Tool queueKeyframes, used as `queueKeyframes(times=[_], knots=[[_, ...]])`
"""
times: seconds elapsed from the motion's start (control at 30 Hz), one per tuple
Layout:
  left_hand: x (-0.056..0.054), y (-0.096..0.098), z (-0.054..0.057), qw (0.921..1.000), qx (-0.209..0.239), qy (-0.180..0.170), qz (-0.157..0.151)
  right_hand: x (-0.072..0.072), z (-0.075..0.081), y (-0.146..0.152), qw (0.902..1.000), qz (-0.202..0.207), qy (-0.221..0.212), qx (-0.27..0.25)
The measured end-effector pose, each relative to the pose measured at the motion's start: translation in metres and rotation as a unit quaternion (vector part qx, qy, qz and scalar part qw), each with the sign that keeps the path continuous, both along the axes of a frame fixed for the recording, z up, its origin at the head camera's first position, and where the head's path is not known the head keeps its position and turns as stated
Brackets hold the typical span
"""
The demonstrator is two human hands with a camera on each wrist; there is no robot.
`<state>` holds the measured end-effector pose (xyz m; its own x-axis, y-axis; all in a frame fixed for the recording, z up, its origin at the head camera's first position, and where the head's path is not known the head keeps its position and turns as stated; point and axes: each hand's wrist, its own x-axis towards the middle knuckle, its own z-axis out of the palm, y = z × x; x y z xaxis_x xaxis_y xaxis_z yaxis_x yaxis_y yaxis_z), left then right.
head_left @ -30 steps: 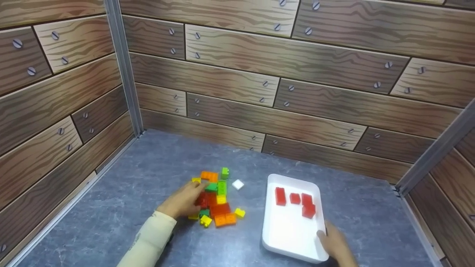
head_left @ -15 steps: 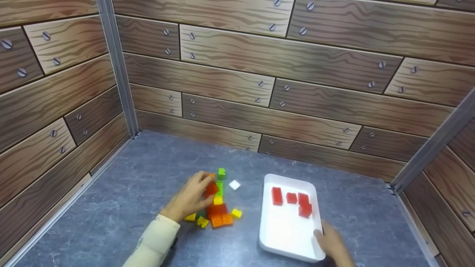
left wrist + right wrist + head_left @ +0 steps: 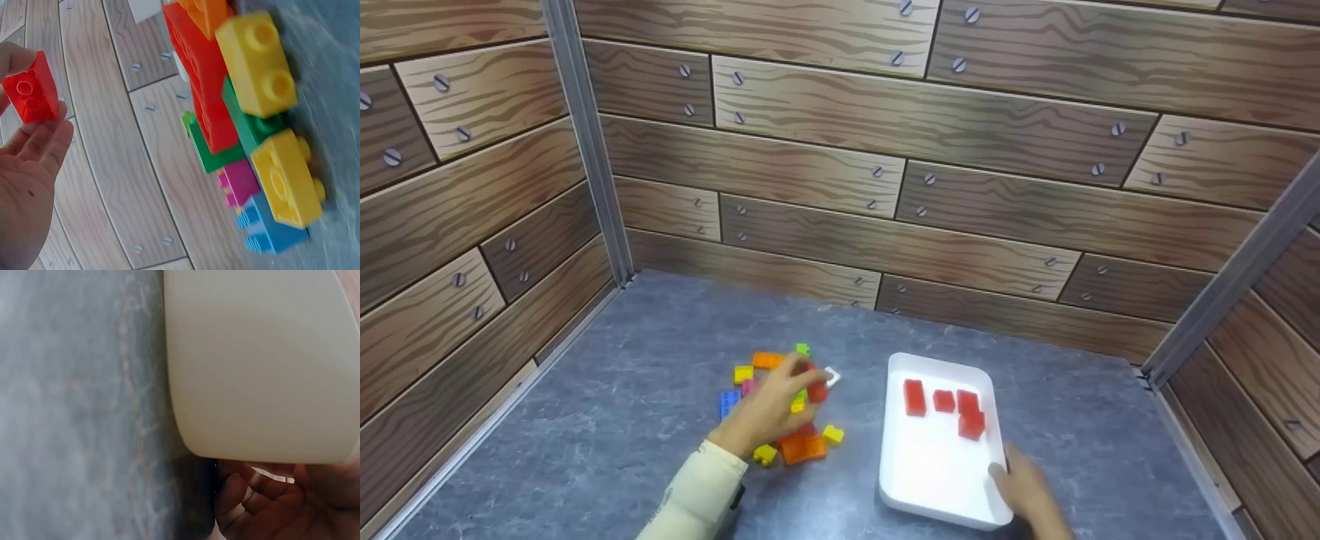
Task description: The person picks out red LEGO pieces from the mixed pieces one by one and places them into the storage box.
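Observation:
My left hand (image 3: 771, 406) pinches a red toy brick (image 3: 34, 90) between thumb and fingers, held up over the pile. In the left wrist view the brick's hollow underside faces the camera. Beneath the hand lie loose bricks: an orange brick (image 3: 803, 448), a yellow brick (image 3: 765, 454), a blue brick (image 3: 729, 403), plus red, green and pink ones partly hidden by the hand. My right hand (image 3: 1026, 484) grips the right rim of a white tray (image 3: 930, 472), thumb over the edge. Several red bricks (image 3: 914, 397) lie in the tray's far half.
A white brick (image 3: 832, 376) lies right of the pile, partly behind my left fingers. One yellow brick (image 3: 833, 434) sits apart on the pile's right. Wood-patterned walls (image 3: 802, 172) enclose the grey tabletop (image 3: 607, 450) at the back and both sides.
My left hand has lifted the red brick out of the pile and moved right with it, uncovering the blue and pink bricks. The right hand keeps its grip on the tray. The head view has shifted slightly.

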<state>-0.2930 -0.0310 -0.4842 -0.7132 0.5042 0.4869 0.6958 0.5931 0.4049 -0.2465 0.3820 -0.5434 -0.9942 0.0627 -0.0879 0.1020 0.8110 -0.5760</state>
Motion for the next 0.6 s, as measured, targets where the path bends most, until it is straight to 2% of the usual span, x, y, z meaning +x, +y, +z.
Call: queueKeyframes(times=[0.27,0.6], knots=[[0.003,0.015,-0.001,0.9996,-0.011,0.015,0.02,0.0,0.001,-0.001,1.0,-0.005,-0.007,-0.003],[0.004,0.034,0.002,0.9997,-0.01,0.021,-0.012,0.002,0.003,-0.002,0.9999,-0.009,-0.005,-0.003]])
